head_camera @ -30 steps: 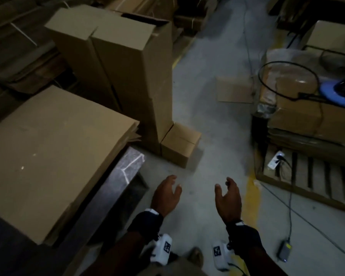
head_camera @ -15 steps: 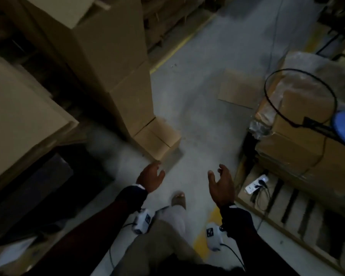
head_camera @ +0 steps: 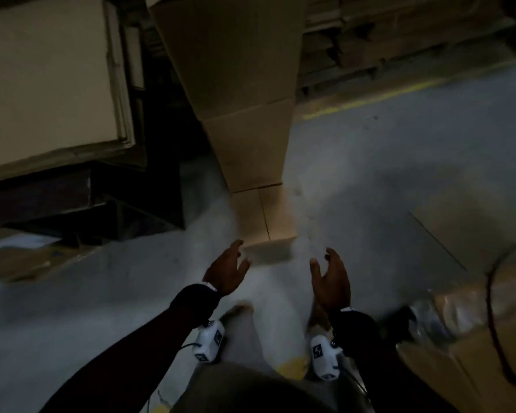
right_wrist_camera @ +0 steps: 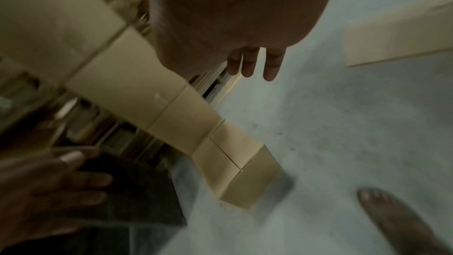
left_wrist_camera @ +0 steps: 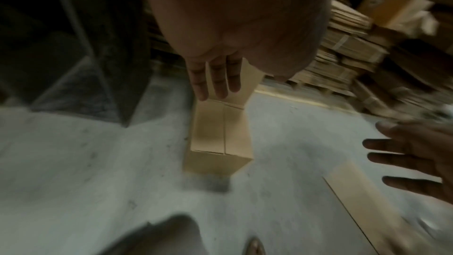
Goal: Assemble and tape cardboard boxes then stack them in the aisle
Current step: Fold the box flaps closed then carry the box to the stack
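Both your left hand (head_camera: 227, 271) and right hand (head_camera: 331, 281) hang spread, empty, either side of the small box (head_camera: 264, 217) on the floor against the tall box stack (head_camera: 245, 93), so a careless lift likely bumps and topples that stack.

A grey concrete floor (head_camera: 385, 180) carries everything here. At its centre a small closed cardboard box (head_camera: 264, 217) sits on it, touching the foot of a tall stack of boxes (head_camera: 245, 93) that rises toward 12 o'clock. A flat sheet of cardboard (head_camera: 459, 231) lies on the floor at 3 o'clock. A yellow painted line (head_camera: 367, 101) runs across the floor at 1 o'clock, in front of stacks of flattened cardboard (head_camera: 370, 46). A bare foot (right_wrist_camera: 394, 218) stands on the floor at 6 o'clock.
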`<state>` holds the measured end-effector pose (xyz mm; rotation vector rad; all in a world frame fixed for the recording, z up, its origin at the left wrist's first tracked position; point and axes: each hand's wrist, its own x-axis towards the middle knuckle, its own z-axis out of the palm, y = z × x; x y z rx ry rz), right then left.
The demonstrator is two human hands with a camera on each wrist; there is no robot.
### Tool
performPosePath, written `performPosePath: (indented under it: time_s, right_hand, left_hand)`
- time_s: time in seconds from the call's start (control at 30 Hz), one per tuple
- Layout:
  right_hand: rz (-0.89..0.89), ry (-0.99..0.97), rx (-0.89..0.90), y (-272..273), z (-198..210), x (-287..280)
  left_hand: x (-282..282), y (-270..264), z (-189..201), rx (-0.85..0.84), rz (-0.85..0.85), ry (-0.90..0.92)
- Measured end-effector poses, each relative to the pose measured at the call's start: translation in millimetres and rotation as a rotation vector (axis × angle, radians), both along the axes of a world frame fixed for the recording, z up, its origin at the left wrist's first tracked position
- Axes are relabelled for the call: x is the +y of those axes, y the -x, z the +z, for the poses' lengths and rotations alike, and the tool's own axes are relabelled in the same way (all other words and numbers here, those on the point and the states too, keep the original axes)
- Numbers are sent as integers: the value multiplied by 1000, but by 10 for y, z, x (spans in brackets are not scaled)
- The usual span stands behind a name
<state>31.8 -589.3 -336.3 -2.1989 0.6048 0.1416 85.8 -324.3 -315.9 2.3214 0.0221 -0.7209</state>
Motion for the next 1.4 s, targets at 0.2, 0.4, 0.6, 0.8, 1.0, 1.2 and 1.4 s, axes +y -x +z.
performPosePath:
  time_s: [0.2, 0.4, 0.6, 0.8, 1.0, 1.2, 1.4]
  right_hand:
    - [209, 35, 47, -536, -452, -447]
    - [312, 107, 50, -1074, -1377, -554]
    - [395, 99, 43, -1493, -2807, -488]
    - [419, 48, 80, -1768, -3903, -464]
    - [373, -182, 123, -1990, -4202, -352]
    - [289, -281, 110, -1915, -3030, -230]
    - [331, -348, 149, -1450, -981, 1]
  left_hand:
    - [-179, 4, -335, -46, 139, -90]
    - [-230, -252, -1284, -65, 197, -148]
    - [-248, -685, -2758, -47, 198, -169]
    - [-247, -1068, -3892, -59, 336, -108]
    - [-264, -1125, -4339, 65, 512, 109]
    - [-108, -828, -3287, 21, 522, 99]
    - [64, -167, -1227, 9, 614, 46]
